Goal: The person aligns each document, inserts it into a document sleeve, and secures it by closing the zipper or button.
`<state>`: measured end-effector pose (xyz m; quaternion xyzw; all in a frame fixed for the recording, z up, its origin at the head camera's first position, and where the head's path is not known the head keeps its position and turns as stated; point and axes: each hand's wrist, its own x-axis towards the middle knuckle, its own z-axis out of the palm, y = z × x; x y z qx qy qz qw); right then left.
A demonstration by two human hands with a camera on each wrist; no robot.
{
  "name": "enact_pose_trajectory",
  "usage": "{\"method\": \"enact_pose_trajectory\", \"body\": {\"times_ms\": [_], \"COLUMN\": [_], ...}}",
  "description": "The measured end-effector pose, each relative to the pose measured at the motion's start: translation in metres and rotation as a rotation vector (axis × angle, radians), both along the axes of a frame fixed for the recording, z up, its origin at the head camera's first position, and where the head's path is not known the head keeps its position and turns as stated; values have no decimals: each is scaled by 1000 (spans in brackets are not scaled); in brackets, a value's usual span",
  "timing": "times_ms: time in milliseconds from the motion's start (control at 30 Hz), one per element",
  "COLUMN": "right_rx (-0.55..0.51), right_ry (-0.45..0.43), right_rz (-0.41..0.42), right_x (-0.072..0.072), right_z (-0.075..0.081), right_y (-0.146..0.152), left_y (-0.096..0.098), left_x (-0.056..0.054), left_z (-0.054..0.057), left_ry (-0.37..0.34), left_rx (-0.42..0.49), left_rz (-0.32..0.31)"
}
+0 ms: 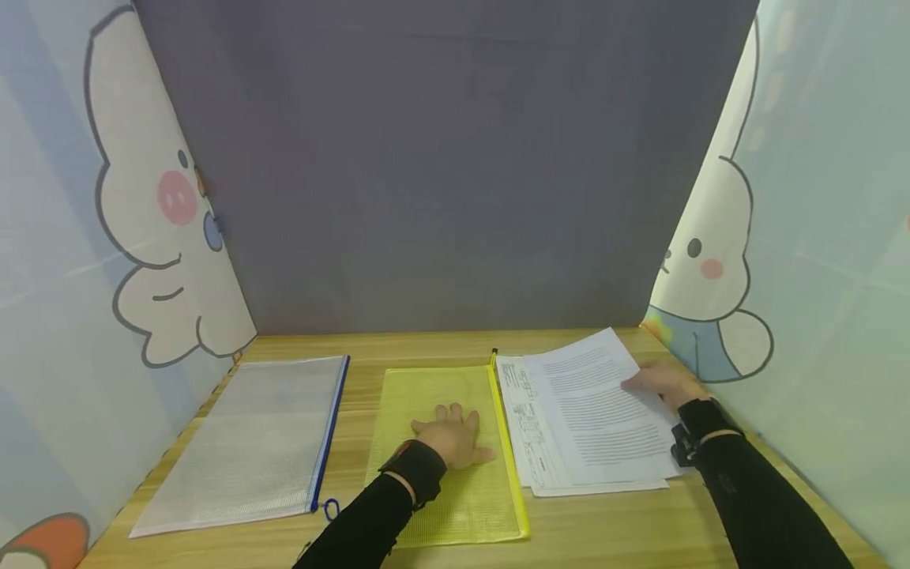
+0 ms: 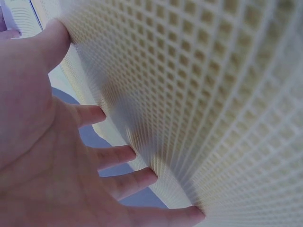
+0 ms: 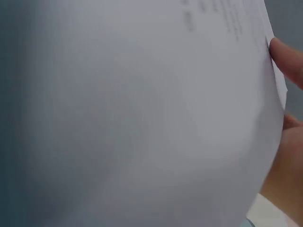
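Observation:
My left hand (image 1: 451, 436) rests with spread fingers on a yellow mesh zipper pouch (image 1: 441, 514) lying flat at the middle of the table. In the left wrist view its fingertips (image 2: 142, 178) touch the mesh. At the right, my right hand (image 1: 664, 382) pinches the right edge of a printed sheet of paper (image 1: 590, 395), thumb on top; the other fingers are mostly hidden behind it. That sheet (image 3: 156, 118) curves upward in the right wrist view. Beneath it lie other papers (image 1: 529, 435) with printed diagrams, close beside the pouch's yellow zipper edge.
A white mesh zipper pouch (image 1: 249, 442) with a blue zipper edge lies at the left, a blue loop (image 1: 330, 510) at its near corner. A dark grey panel (image 1: 448, 174) stands behind the wooden table (image 1: 362, 442). Cartoon-printed curtains (image 1: 57, 316) flank both sides.

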<state>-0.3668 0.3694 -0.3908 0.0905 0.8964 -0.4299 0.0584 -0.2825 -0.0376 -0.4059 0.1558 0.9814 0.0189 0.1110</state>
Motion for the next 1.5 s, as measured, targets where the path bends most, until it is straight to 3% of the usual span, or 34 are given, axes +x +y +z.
{"method": "enact_pose_trajectory", "body": {"times_ms": [167,300,500,767,933,1267,1500], "right_rx": [-136,-257,-236,-402,-376,-291,-269], "right_ry": [-78,-49,48,-38,-36,86,118], "right_rz": [27,63,32,51,113,126,107], "right_x": [7,7,5,9,11,14,15], "right_z": [1,-5,-9,-13,-17,-9,-6], "right_y": [-15,-24,-32,-42,-45,-58,-63], "left_y": [0,0,0,-1,0,0,9], "left_x": [0,0,-1,1,-1,-8,-13], "left_z": [0,0,0,0,0,6,7], "left_ry": [-8,0,-7,-6,-8,-15,91], "left_rx": [11,9,14,12,13,94,115], "left_rz": [2,1,5,3,1,7,28]}}
